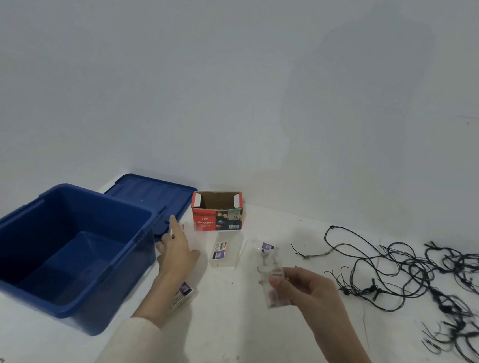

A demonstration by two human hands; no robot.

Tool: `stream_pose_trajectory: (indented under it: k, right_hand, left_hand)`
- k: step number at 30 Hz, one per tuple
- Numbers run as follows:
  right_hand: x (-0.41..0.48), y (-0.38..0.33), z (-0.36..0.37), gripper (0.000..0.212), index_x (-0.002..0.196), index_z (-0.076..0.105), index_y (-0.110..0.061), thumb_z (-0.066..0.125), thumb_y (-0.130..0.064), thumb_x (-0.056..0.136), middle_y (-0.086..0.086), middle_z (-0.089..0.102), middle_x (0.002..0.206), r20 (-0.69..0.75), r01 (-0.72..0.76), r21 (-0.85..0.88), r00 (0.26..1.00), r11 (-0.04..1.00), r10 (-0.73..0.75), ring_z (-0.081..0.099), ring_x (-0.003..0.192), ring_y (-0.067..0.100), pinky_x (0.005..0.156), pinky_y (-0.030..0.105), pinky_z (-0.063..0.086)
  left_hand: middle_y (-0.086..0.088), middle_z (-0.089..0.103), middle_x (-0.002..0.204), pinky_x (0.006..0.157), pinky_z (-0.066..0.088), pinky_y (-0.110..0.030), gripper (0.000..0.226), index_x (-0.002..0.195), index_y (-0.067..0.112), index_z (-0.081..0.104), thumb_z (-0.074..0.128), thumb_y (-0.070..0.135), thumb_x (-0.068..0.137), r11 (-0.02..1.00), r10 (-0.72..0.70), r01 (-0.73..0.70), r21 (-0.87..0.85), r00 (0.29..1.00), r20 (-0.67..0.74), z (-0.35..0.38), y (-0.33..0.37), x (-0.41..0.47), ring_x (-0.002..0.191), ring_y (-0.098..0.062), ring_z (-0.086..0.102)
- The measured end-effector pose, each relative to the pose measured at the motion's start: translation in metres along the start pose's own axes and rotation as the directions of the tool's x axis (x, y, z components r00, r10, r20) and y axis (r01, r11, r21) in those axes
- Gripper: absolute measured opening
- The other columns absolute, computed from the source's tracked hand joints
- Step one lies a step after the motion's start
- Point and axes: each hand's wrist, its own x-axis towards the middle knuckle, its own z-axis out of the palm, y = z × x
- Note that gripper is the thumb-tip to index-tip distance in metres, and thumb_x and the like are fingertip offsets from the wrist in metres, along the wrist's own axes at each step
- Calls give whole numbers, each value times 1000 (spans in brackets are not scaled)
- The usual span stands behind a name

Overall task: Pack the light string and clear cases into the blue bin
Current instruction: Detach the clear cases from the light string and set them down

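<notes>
Head view: a white, scuffed surface [244, 344] runs up to a pale, plain wall.
Readable writing: the little red cardboard box [216, 217] says "LED Decorative Lights", with "LED" again in a corner panel. Its top is open, showing brown card inside.
Case labels: purple-and-white printed cards, one with a red mark at the top. The print is too small to read.
Blue bin [34, 233]: hard, glossy plastic, rectangular with a stepped floor. It stands open at the left of the surface.
Blue lid [148, 192]: ribbed, lying flat behind the bin and beside the box.
Left hand [176, 248]: fingers straight, index stretched toward the lid, just beside the bin's right wall. It grips nothing.
Right hand [306, 289]: thumb and fingers pinch the lower end of the held clear case [270, 270], a thin transparent box lifted off the surface and tilted.
Flat clear case [223, 252]: lies between the two hands, in front of the box.
Third clear case [182, 293]: lies partly under the left forearm.
Light string [429, 278]: thin dark wire with small knots, in loose tangled loops on the right of the surface, well apart from the bin.
</notes>
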Motion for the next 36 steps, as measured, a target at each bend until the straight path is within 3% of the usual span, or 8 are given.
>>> stream_pose_trajectory:
  k: [8, 10, 13, 18, 23, 27, 31, 36]
  right_hand:
    - [-7, -35, 12, 25, 92, 75, -15, 76, -26, 69, 5, 73, 98, 34, 189, 236, 979, 953, -203, 66, 95, 16, 86, 22, 48]
    - [-8, -46, 16, 24, 90, 76, -17, 79, -28, 68, 2, 70, 105, 26, 235, 243, 968, 941, -248, 64, 101, 11, 80, 16, 47]
    - [-11, -57, 13, 23, 84, 76, -17, 73, -31, 66, 2, 69, 102, -81, 287, 233, 958, 929, -275, 66, 94, 9, 73, 15, 48]
    - [-15, -61, -1, 9, 85, 74, -20, 73, -18, 76, -6, 73, 77, -239, 343, 141, 922, 929, -304, 64, 74, 9, 67, 14, 46]
    - [-23, -67, -9, 10, 87, 73, -15, 73, -12, 77, 0, 71, 74, -292, 407, 31, 877, 913, -381, 63, 69, 6, 59, 7, 45]
    - [-29, -66, -9, 11, 80, 73, -25, 75, -16, 76, -2, 69, 73, -320, 419, -51, 853, 906, -412, 61, 67, 2, 60, 6, 44]
    - [-31, -60, -8, 8, 78, 71, -32, 74, -24, 77, -10, 59, 71, -317, 410, -212, 829, 887, -460, 56, 65, 7, 62, 13, 43]
    - [-38, -65, -18, 19, 89, 70, -41, 58, -26, 89, -11, 56, 77, -131, 404, -327, 876, 854, -464, 56, 71, 9, 60, 11, 37]
  left_hand:
    - [2, 45, 132, 83, 50, -26, 98, 145, 40, 11, 75, 24, 72, 764, 339, -351, -541, 932, -126, -19, 39, -94, 107, -10, 54]
    - [12, 52, 120, 83, 54, -30, 101, 140, 47, 12, 79, 34, 67, 715, 379, -359, -600, 920, -98, -22, 49, -111, 102, 0, 57]
    - [33, 52, 95, 68, 49, -8, 95, 134, 51, 12, 79, 24, 73, 711, 446, -402, -577, 892, -71, -25, 57, -125, 82, 22, 55]
    - [38, 43, 101, 67, 44, 1, 94, 141, 47, 13, 74, 15, 77, 683, 496, -404, -608, 868, -20, -34, 65, -137, 81, 32, 48]
    - [12, 58, 108, 69, 51, -11, 95, 140, 43, 20, 78, 19, 69, 525, 520, -314, -792, 854, 7, -39, 78, -147, 82, 6, 63]
    - [1, 64, 99, 73, 56, -29, 67, 140, 35, 28, 60, 33, 81, 356, 488, -176, -918, 873, 22, -38, 90, -148, 78, -16, 66]
    - [6, 48, 138, 77, 54, -24, 44, 131, 43, 39, 51, 49, 89, 356, 529, -267, -895, 847, -43, -28, 94, -156, 100, -15, 65]
    - [-1, 57, 127, 82, 55, -26, 38, 125, 40, 42, 41, 46, 88, 358, 592, -291, -887, 805, -25, -25, 98, -162, 98, -12, 65]
